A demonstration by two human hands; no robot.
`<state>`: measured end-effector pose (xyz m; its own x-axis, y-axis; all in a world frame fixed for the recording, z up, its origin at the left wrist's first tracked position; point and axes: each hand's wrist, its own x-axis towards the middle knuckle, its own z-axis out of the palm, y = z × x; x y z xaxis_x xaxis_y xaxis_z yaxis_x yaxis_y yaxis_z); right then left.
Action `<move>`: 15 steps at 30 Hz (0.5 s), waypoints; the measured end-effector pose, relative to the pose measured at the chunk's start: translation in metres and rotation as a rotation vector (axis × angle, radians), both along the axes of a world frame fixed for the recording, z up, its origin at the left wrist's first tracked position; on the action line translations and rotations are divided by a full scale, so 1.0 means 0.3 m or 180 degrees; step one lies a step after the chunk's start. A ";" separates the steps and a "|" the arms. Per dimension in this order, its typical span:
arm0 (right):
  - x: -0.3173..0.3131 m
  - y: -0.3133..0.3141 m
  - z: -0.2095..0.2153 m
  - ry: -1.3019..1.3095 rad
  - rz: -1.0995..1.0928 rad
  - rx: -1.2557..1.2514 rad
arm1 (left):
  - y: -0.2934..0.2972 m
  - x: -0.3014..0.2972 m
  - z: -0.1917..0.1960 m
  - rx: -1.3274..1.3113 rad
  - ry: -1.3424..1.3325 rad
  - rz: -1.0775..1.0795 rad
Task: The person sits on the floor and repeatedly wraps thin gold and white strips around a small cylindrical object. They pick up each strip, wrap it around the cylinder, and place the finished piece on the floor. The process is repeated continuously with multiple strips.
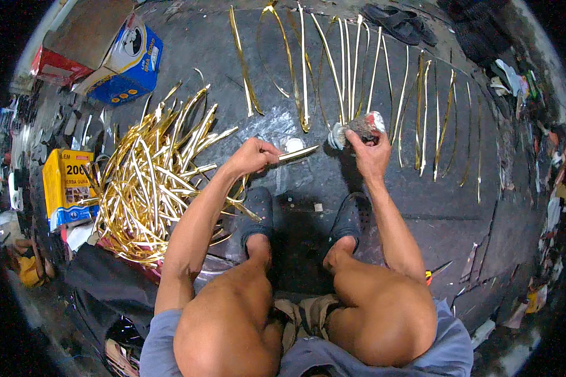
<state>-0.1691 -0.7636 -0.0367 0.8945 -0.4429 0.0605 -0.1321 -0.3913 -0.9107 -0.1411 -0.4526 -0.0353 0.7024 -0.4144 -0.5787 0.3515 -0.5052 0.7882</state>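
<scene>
Person squats on dark floor [421, 207], knees at lower edge, feet in dark clogs [258, 210]. Landmark = the clogs. Just beyond the clogs, L hand [253, 157] is closed in a fist round one end of a short gold strip [297, 152]; the strip's free end sticks out twd the R side, roughly level, above the floor. Beside it, a bit further right, R hand [370, 151] is wrapped round a wadded rag [358, 127], grey-white w/ red bits, fingers curled tight over it; rag sits near strip's free end but I can't tell if they touch. Small white lump [294, 144] on floor just behind strip, kind unclear. Handling, my read: strip looks thin, light, springy sheet metal w/ mirror finish, so prob. slippery, edges maybe sharp, kinks if bent hard; best held by flats near one end, as L hand does, leaving length free. Rag soft, squashes, any grip works. Left of clogs: big tangled pile of gold strips [151, 182], curved, overlapping. Further left of pile: yellow carton [66, 185]. Far beyond clogs: row of long gold strips [352, 69] laid out singly on floor, mostly apart, some bowed. Far left beyond pile: blue-white box [129, 63]. Far right top: dark sandals [396, 22].
</scene>
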 end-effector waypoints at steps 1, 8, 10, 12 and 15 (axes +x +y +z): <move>0.007 -0.007 -0.014 0.0035 0.0026 -0.0142 | 0.006 0.022 -0.054 0.0118 -0.0253 0.0074; 0.012 0.210 0.023 -0.0080 0.0945 -0.0082 | 0.050 0.035 -0.232 0.0580 -0.0842 0.0254; 0.004 0.283 0.029 0.0012 0.1308 0.0103 | 0.071 0.021 -0.252 0.0580 -0.0975 0.0411; -0.012 0.314 -0.007 -0.0159 0.1532 -0.0608 | 0.073 0.026 -0.220 0.0684 -0.0783 0.0169; -0.044 0.288 -0.054 -0.0480 0.1682 -0.1253 | -0.026 0.010 -0.081 0.1221 -0.1403 -0.0053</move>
<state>-0.1823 -0.6772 -0.0529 0.9540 0.1325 0.2690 0.2856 -0.6747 -0.6806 -0.1383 -0.4603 -0.0596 0.9061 -0.2459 -0.3442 0.0213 -0.7860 0.6179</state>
